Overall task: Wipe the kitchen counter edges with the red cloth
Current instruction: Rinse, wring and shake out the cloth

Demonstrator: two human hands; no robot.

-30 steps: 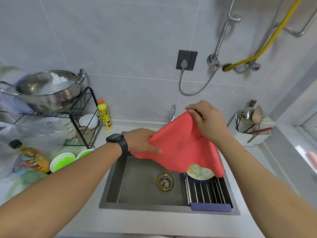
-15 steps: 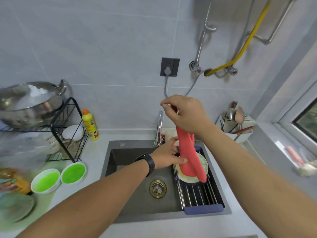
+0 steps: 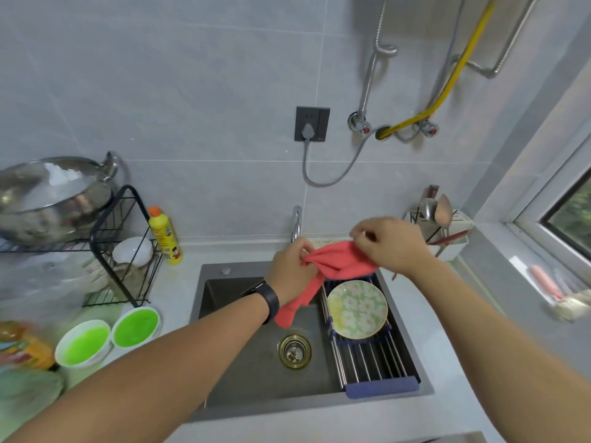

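The red cloth (image 3: 335, 262) is bunched between my two hands above the back of the sink, one end hanging down toward the basin. My left hand (image 3: 289, 271), with a black watch on its wrist, grips the cloth's left part. My right hand (image 3: 390, 244) pinches its right end. The pale counter (image 3: 425, 311) runs round the sink, with its front edge at the bottom of the view.
A dark sink (image 3: 256, 362) holds a roll-up rack (image 3: 371, 362) with a flowered plate (image 3: 356, 310). The tap (image 3: 296, 223) stands behind. Left: two green bowls (image 3: 108, 337), a yellow bottle (image 3: 164, 236), a wire rack (image 3: 118, 251) with a steel pot. Right: a utensil holder (image 3: 444, 231) and a window sill.
The cloth went from spread wide, to hanging from my raised right hand, to bunched low between both hands near the tap. My right hand came down; the view shifted right.
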